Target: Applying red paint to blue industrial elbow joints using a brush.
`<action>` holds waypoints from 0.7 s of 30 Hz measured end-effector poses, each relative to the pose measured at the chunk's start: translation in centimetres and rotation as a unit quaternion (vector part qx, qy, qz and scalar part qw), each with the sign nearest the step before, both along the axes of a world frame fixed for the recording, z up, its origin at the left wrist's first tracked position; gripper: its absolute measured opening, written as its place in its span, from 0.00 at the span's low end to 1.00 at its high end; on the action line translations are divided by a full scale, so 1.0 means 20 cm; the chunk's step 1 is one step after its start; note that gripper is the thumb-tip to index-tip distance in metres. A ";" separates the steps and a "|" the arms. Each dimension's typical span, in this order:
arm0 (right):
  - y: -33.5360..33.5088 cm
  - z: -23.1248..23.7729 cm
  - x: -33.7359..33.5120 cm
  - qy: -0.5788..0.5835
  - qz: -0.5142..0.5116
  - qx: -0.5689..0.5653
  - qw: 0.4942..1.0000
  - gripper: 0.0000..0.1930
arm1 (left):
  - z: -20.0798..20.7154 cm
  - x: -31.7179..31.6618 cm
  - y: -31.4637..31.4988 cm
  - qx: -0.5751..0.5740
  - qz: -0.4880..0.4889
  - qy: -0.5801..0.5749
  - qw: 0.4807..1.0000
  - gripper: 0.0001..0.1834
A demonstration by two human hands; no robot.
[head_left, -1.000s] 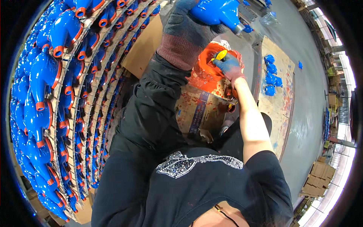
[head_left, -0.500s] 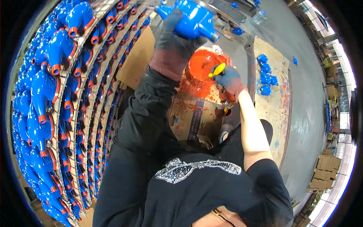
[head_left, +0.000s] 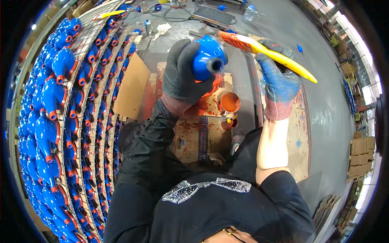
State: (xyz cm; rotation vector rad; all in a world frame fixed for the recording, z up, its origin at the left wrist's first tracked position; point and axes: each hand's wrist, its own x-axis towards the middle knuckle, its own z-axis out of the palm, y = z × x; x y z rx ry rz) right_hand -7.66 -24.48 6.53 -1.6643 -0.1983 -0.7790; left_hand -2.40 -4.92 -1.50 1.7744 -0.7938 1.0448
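Note:
My left hand (head_left: 180,75), in a dark grey glove, is closed around a glossy blue casting (head_left: 207,52) with a round, hollow spout facing me. To its right, my gloved right hand (head_left: 280,77) grips a paintbrush (head_left: 298,68) by its yellow handle. Red paint coats the bristles, which point left toward the casting's upper rim; a small gap seems to lie between them. Below my hands stands a tub of red-orange paint (head_left: 230,102). Nearer to me is a smaller red pot (head_left: 229,124) with something yellow in it.
Tall rack shelves (head_left: 87,52) at left carry many blue castings with red-painted rims. Another yellow-handled brush (head_left: 111,14) lies on top. A cardboard sheet (head_left: 131,89) leans beside the rack. Paint-spattered cardboard (head_left: 186,139) covers the floor ahead, and a long board (head_left: 302,150) lies at right.
The casting has come lower and nearer, turned so its spout faces me. My right hand has lifted the brush up and right from the red paint, bringing its bristles beside the casting.

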 end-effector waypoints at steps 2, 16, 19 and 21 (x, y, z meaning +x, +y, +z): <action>0.01 0.02 -0.03 0.015 -0.009 -0.008 1.000 0.14 | -0.03 -0.01 -0.02 0.070 0.005 -0.015 0.997 0.44; -0.02 0.01 -0.07 0.032 -0.019 -0.079 0.996 0.14 | -0.01 0.00 -0.06 0.060 -0.005 -0.001 0.998 0.44; -0.02 -0.01 -0.08 0.049 -0.055 -0.084 0.994 0.15 | 0.01 -0.01 -0.07 -0.043 -0.026 0.138 0.989 0.38; -0.02 -0.03 -0.08 0.044 -0.053 -0.100 0.993 0.15 | 0.03 -0.01 -0.05 -0.149 -0.103 0.271 0.945 0.36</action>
